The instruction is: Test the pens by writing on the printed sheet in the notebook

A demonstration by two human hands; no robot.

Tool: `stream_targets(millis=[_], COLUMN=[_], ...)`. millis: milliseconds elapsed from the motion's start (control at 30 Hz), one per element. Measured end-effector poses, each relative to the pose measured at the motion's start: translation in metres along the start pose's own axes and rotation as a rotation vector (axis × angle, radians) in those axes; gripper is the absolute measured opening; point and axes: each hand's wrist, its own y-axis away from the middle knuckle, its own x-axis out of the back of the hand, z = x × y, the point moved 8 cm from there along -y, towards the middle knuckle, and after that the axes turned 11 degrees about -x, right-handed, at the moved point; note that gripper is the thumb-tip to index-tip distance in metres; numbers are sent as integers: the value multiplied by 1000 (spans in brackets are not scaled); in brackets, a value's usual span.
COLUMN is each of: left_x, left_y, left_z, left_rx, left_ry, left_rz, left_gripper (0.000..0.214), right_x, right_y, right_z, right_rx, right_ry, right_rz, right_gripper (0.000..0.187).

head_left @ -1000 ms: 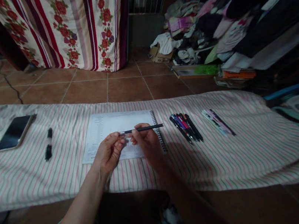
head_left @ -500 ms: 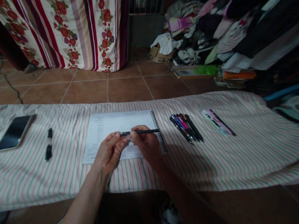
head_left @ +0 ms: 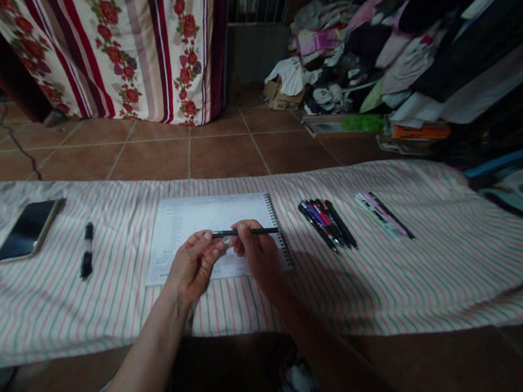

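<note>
A dark, slim pen [head_left: 263, 230] lies level between my two hands, above a spiral notebook [head_left: 214, 208]. My left hand [head_left: 194, 264] pinches its left end between thumb and fingers. Closed round the middle of the pen is my right hand [head_left: 257, 249], thumb on top. The notebook's page has printed text at the left, and its wire binding runs down the right side. Right of it lies a group of several pens [head_left: 327, 224], black, purple and red. Farther right are a few pale and dark pens [head_left: 385, 215]. One black pen [head_left: 87, 251] rests at the left.
A phone [head_left: 28, 231] lies at the far left on the striped cloth [head_left: 431, 282] covering the low table. Behind are a tiled floor [head_left: 152, 160], a floral curtain [head_left: 146, 49] and a heap of clothes [head_left: 365, 36]. A cardboard box [head_left: 279, 96] stands by the heap.
My right hand's thumb and fingers have shifted slightly to the right along the pen. My left hand keeps its pinch, and the pen stays nearly in place.
</note>
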Motion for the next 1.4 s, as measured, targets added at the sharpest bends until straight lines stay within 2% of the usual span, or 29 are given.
stream_targets(millis=[267, 767, 933, 1133, 1267, 1400], left_x=[1, 0, -1, 4, 0, -3], left_y=[0, 2, 0, -5, -3, 2], left_z=[1, 9, 8, 2, 1, 2], left_rx=[-15, -68, -56, -35, -30, -29], left_ry=[-23, -28, 92, 139, 109, 62], left_rz=[10, 5, 9, 29, -10, -5], left_gripper=[16, 19, 20, 15, 18, 32], right_x=[2, -1, -6, -13, -18, -22], right_y=[-2, 7, 11, 26, 31, 31], right_z=[3, -6, -9, -30, -34, -32], right_rx=[-20, 54, 155, 445, 581, 620], right_ry=[7, 7, 35, 237, 413, 527], right_rz=[26, 26, 28, 81, 90, 32], right_gripper=[27, 20, 15, 4, 9, 18])
